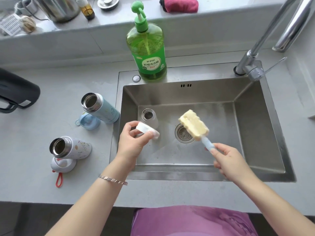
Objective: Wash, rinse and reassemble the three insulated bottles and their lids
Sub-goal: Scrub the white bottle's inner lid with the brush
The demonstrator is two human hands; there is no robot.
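yellow ridged sponge brush [193, 125]; steel sink [255, 120]

Green pump bottle of dish soap [147, 48] stood upright on the sink's back ledge, beside a round metal cap [136, 78]. Chrome faucet [255, 53] rose at the right rear corner. On the raised shelf behind: folded pink cloth [179, 4], steel pot [58, 8], small amber bottle [87, 9]. Dark kettle [16, 92] sat at the counter's far left edge.
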